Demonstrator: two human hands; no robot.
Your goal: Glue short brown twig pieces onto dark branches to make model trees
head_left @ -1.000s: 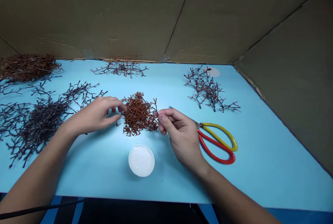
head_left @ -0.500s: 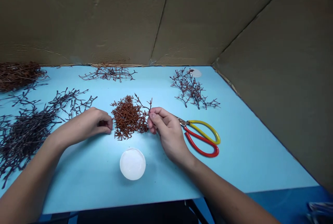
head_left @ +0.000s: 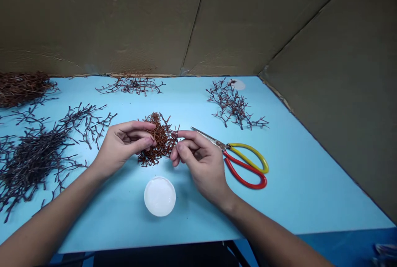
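Observation:
My right hand (head_left: 201,159) pinches a dark branched twig (head_left: 169,124) between thumb and fingers; its forked tips stand over a heap of short rust-brown sprigs (head_left: 159,145). Over the left side of that heap, my left hand (head_left: 127,143) has thumb and fingertips pressed together. What sits in that pinch, if anything, is too small to make out. Below the heap stands a small round white dish (head_left: 159,196). Scissors (head_left: 245,163) with one yellow and one red handle lie beside my right hand, blades pointing toward the heap.
On the left lies a large pile of dark branched twigs (head_left: 34,155), with a brown tangle (head_left: 21,89) behind it. Thin brown stems (head_left: 133,84) and more branched twigs (head_left: 231,103) lie at the back. A white disc (head_left: 238,85) and cardboard walls (head_left: 124,23) border the blue tabletop (head_left: 294,184).
My left hand has moved right and up from the heap's left edge to above it, fingers drawn into a pinch. The right hand's twig has tipped lower. The view has shifted slightly.

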